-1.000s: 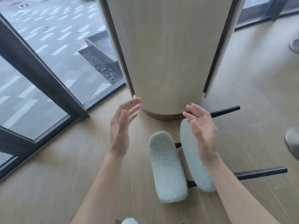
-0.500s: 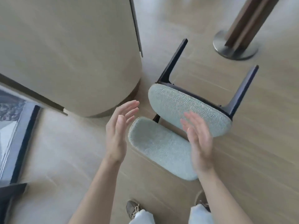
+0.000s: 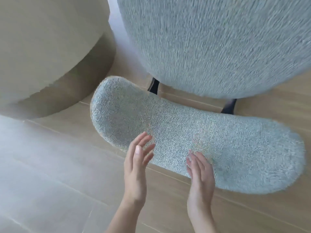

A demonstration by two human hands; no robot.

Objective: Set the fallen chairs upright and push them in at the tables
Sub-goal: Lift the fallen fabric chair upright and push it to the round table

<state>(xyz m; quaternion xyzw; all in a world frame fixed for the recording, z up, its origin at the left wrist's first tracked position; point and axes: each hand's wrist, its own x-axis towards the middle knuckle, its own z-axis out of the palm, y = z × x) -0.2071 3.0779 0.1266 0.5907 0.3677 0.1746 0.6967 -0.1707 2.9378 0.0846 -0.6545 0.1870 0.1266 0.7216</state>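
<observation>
Closer now than half a second ago: the chair fills most of my view, and both my hands have come down to its backrest.

- Left hand (image 3: 136,167): fingers spread and loose, gripping nothing; fingertips (image 3: 146,137) over the near edge of the backrest. Whether they touch the fabric I cannot tell.
- Right hand (image 3: 200,175): fingers straight and side by side, gripping nothing, lying over the backrest's near edge.
- Chair (image 3: 218,47): fallen, lying on the wooden floor (image 3: 50,165).
- Backrest (image 3: 193,132): long, rounded, pale blue-green nubby fabric, nearest me.
- Dark struts (image 3: 154,85): two, joining backrest to seat.
- Seat (image 3: 227,44): same fabric, blurred, beyond the backrest.
- Beige rounded column (image 3: 47,47): far left, just beside the chair.
</observation>
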